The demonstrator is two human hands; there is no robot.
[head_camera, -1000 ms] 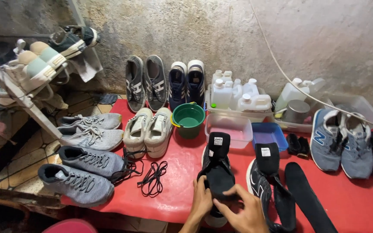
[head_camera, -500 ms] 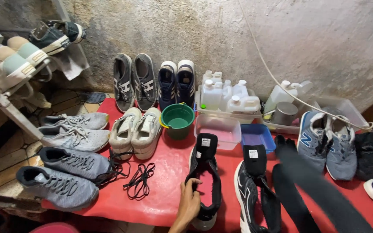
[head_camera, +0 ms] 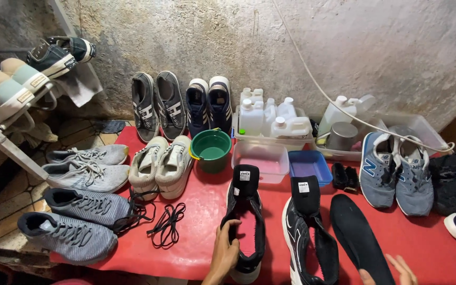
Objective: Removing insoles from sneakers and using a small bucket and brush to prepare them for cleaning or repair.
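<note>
My left hand (head_camera: 223, 250) grips the side of a black laceless sneaker (head_camera: 245, 221) with a pink lining, standing on the red table (head_camera: 196, 248). A second black sneaker (head_camera: 307, 237) with its tongue pulled up stands just to the right. A black insole (head_camera: 358, 238) lies flat on the table right of that shoe. My right hand (head_camera: 396, 270) is at the bottom edge, fingers spread, right beside the insole's near end and holding nothing.
Loose black laces (head_camera: 167, 224) lie left of the held shoe. A green bucket (head_camera: 211, 149), a clear tub (head_camera: 261, 160) and a blue tray (head_camera: 310, 166) sit mid-table. Pairs of grey, beige, blue and dark shoes line the table and wall. White bottles (head_camera: 270, 119) stand at the back.
The black insole came out of the held sneaker, swung right and now lies on the table. My right hand has let it go. My left hand stayed on the sneaker.
</note>
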